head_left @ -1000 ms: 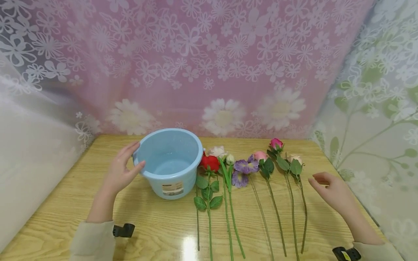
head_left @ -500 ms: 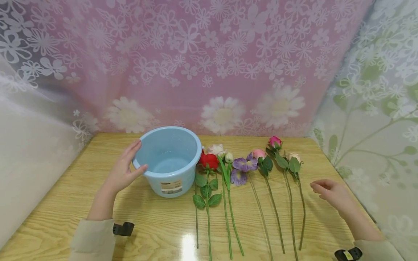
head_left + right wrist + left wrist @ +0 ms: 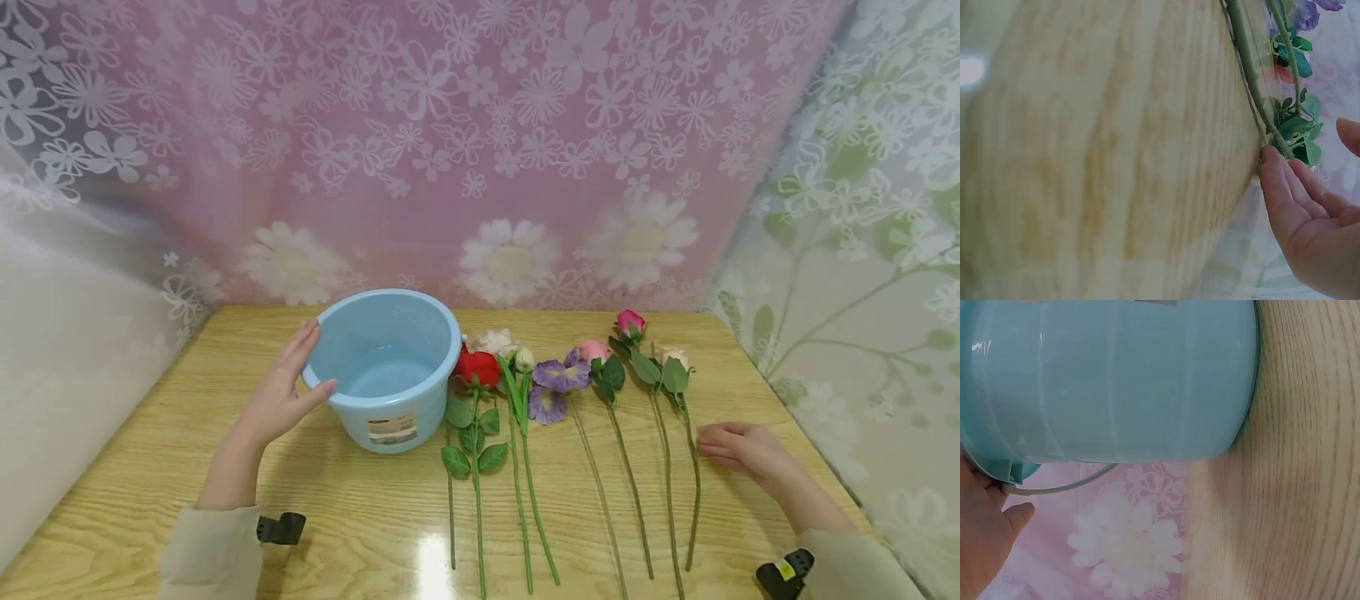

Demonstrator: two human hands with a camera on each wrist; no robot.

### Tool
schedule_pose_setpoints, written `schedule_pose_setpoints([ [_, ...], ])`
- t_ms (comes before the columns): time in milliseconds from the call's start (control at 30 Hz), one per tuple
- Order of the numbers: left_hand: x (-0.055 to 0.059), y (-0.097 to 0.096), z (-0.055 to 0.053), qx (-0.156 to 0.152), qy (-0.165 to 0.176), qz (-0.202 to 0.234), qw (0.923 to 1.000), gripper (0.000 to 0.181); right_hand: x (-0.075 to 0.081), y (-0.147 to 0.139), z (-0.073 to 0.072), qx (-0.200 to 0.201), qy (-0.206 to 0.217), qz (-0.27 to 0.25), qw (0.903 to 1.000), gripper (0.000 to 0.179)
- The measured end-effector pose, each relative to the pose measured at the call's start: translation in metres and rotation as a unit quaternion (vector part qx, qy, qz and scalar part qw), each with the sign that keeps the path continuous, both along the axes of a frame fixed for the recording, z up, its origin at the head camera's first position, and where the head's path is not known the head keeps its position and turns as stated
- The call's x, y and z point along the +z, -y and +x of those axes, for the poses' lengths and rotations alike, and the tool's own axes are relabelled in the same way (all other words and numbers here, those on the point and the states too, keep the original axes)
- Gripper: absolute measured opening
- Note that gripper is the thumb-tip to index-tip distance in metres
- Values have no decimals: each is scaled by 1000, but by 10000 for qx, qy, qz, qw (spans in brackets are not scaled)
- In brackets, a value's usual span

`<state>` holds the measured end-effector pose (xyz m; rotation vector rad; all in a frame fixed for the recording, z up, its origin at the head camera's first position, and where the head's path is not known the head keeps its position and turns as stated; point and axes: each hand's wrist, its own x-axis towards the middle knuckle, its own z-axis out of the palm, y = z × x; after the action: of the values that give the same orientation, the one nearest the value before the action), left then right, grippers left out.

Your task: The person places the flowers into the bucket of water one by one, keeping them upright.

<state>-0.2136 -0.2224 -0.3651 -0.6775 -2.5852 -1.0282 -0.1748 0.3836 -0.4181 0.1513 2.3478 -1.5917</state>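
Note:
A light blue bucket point(image 3: 378, 367) with a paper label stands on the table's left half. My left hand point(image 3: 281, 392) touches its left rim, fingers fairly straight and thumb at the front of the rim; in the left wrist view, the bucket's handle point(image 3: 1066, 486) hangs close to that hand. On the right, the fingertips of my right hand point(image 3: 742, 450) reach the brown stem of a cream rose point(image 3: 672, 358). In the right wrist view, they are right at the stem point(image 3: 1250, 81), with the thumb point(image 3: 1349, 134) well apart. A magenta rose point(image 3: 630, 323) lies beside the cream one.
Between bucket and right hand lie a red rose point(image 3: 477, 367), a pale flower point(image 3: 492, 340), a white bud point(image 3: 523, 359), a purple iris point(image 3: 561, 375) and a pink rose point(image 3: 593, 350), stems toward me. Patterned curtains point(image 3: 510, 167) enclose the wooden table point(image 3: 360, 533).
My right hand has moved left, its fingertips reaching the stem of the cream rose. The left hand stays at the bucket's rim; the view has shifted slightly.

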Motion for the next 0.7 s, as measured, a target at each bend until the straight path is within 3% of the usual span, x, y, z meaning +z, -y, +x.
schedule_pose_setpoints([
  [167,0,1,-1,-52,-28,10,10000,75,-2,1,-3,63,178,-391,9991,61],
  [333,0,1,1,-33,-7,24,10000,75,-3,3,-8,-115,381,-475,9981,64],
  [700,-2,0,-1,-40,-111,61,9999,74,-5,8,-16,-512,553,-677,9949,43],
])
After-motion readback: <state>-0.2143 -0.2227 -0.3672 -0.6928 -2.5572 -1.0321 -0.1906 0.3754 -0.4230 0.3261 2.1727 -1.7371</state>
